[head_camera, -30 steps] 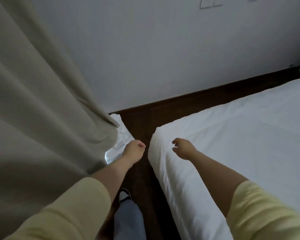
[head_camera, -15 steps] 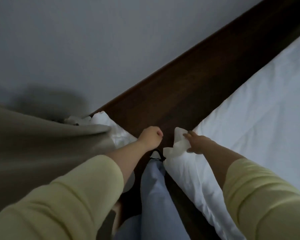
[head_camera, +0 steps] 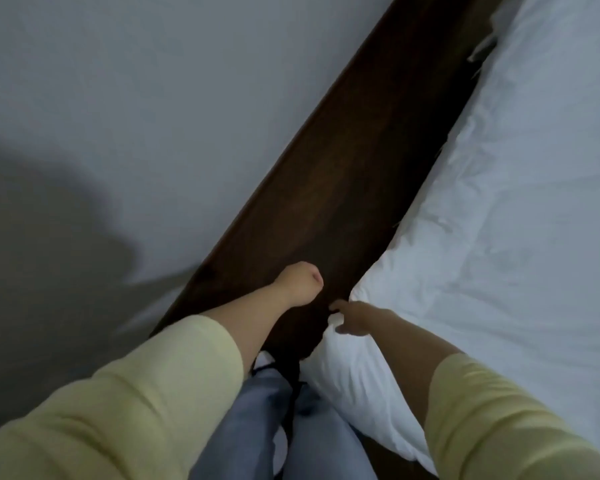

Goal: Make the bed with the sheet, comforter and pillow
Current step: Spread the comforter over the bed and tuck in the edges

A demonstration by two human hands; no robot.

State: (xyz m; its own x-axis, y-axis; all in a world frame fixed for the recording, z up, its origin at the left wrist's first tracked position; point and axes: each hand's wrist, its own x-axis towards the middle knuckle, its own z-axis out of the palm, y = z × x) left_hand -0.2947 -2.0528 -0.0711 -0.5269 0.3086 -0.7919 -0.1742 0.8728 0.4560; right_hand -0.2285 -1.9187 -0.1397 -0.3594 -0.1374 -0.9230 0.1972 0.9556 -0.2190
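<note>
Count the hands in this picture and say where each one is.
2. The left hand is curled over the dark floor. The right hand touches the sheet at the bed's corner.

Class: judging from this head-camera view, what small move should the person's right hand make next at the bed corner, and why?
Probably pull the sheet corner down over the mattress edge: the right hand touches that rumpled corner, while the left hand hangs curled, holding nothing, over the dark floor.

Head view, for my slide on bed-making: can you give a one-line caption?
Right hand grips the white sheet corner; left hand hangs curled over dark floor.
</note>
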